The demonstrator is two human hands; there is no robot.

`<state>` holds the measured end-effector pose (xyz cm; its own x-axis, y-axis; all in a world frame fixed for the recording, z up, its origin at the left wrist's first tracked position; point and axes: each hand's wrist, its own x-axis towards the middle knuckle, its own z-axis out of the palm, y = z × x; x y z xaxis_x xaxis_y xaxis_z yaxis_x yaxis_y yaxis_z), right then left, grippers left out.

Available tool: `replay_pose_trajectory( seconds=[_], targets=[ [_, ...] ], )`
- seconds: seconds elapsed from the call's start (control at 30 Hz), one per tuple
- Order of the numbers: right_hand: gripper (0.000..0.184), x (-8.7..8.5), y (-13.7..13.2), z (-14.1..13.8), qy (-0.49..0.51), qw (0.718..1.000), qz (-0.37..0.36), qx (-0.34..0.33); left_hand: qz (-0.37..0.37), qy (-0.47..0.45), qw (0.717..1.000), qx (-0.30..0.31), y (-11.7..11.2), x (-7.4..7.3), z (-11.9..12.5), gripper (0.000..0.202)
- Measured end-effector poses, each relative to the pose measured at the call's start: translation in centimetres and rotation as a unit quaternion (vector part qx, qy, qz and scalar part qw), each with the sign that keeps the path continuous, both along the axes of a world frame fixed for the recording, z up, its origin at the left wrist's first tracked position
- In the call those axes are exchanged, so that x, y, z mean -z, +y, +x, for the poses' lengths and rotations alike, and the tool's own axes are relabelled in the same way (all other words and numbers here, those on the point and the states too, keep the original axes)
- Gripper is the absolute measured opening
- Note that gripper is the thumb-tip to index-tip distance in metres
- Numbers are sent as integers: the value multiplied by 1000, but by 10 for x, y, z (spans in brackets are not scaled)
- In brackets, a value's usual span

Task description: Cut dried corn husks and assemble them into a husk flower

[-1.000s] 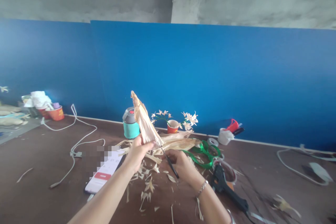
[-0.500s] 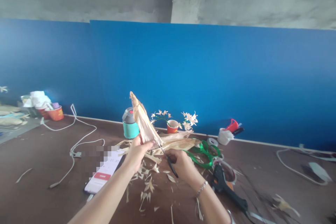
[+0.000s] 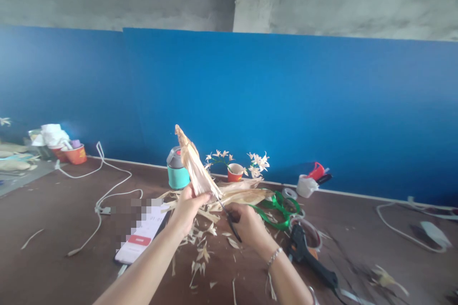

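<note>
A dry corn husk (image 3: 198,169) is pinched at its lower end by my left hand (image 3: 186,207), its brown tip pointing up and to the left. My right hand (image 3: 245,224) grips a pair of dark-handled scissors (image 3: 232,225), whose blades meet the husk's lower right edge. How far the blades are apart is too small to tell. Behind both hands more dry husks (image 3: 246,196) lie on the table. Husk scraps and small cut petals (image 3: 203,252) are scattered beneath and in front of my hands.
A phone (image 3: 141,240) lies left of my left arm. Right of my right arm are a glue gun (image 3: 311,257) and green ribbon (image 3: 282,209). At the back stand a teal container (image 3: 178,176), a cup (image 3: 235,174) with husk flowers, and a white pot (image 3: 307,186). White cables (image 3: 107,195) cross the left side.
The husk's upper tip has shifted very slightly to the left. Both hands keep nearly the same place, with the scissors still at the husk's edge.
</note>
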<state>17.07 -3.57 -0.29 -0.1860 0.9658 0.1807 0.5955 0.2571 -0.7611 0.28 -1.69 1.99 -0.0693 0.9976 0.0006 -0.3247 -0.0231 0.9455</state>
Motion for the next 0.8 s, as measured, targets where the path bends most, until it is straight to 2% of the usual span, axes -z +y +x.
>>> replay_pose_trajectory(
  seconds=[0.4,0.8],
  targets=[
    [17,-2,-1,-1,-19,999,31,19,-16,-36,999,-11,2,9,0,45],
    [13,-6,-2,-4,-43,997,52,30,-19,-26,999,3,-1,3,2,47]
  ],
)
